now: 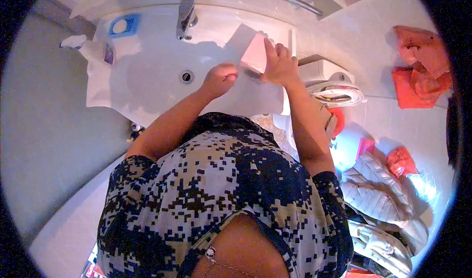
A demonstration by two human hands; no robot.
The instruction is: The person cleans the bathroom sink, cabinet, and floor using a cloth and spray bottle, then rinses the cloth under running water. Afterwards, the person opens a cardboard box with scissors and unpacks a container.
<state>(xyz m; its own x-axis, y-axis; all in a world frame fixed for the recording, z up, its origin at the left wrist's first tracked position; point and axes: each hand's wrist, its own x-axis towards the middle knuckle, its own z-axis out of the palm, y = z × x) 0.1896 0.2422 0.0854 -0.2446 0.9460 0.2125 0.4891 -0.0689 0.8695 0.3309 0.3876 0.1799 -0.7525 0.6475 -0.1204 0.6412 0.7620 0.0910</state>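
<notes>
Over the right side of the white sink [152,89], my right hand [280,66] has its fingers on a pale pink box-like item [255,53], gripping its right edge. My left hand [221,80] is closed just to the left of that item, above the basin. Its fingers are curled in, and whatever they may hold is hidden. The chrome faucet [186,18] stands at the back of the sink, with the dark round drain [186,77] in front of it.
A blue soap dish [123,26] with white soap lies at the sink's back left. A toilet [337,92] stands to the right. Red bags [423,64] hang on the right wall, above a light puffy jacket [376,194].
</notes>
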